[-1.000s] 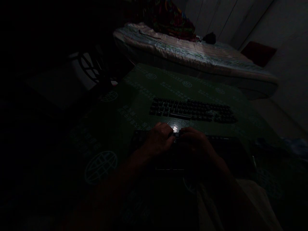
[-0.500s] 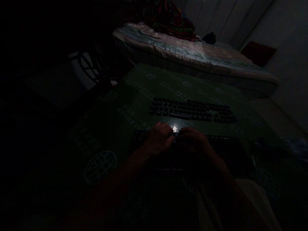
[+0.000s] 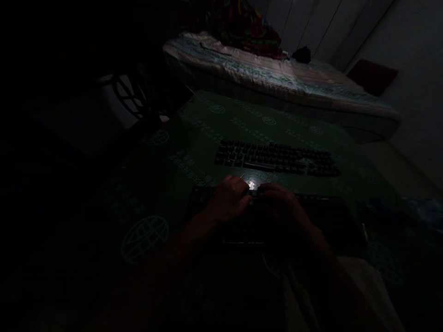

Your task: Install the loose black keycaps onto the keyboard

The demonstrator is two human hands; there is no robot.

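The room is very dark. My left hand (image 3: pixel 229 199) and my right hand (image 3: pixel 279 204) meet over the far edge of a dark flat device (image 3: pixel 325 216) lying near me on the green cloth-covered table (image 3: pixel 194 133). Both hands have curled fingers pinched together round a small thing between them that I cannot make out; a small glint of light (image 3: pixel 252 185) shows just beyond the fingertips. A black keyboard (image 3: pixel 277 158) lies apart on the table, a little farther away than my hands.
Beyond the table stands a bed (image 3: pixel 277 78) with a pale cover and a heap of colourful cloth (image 3: pixel 249 27). A dark chair back (image 3: pixel 133 97) stands at the table's left. A dark red cushion (image 3: pixel 372 76) lies by the wall at right.
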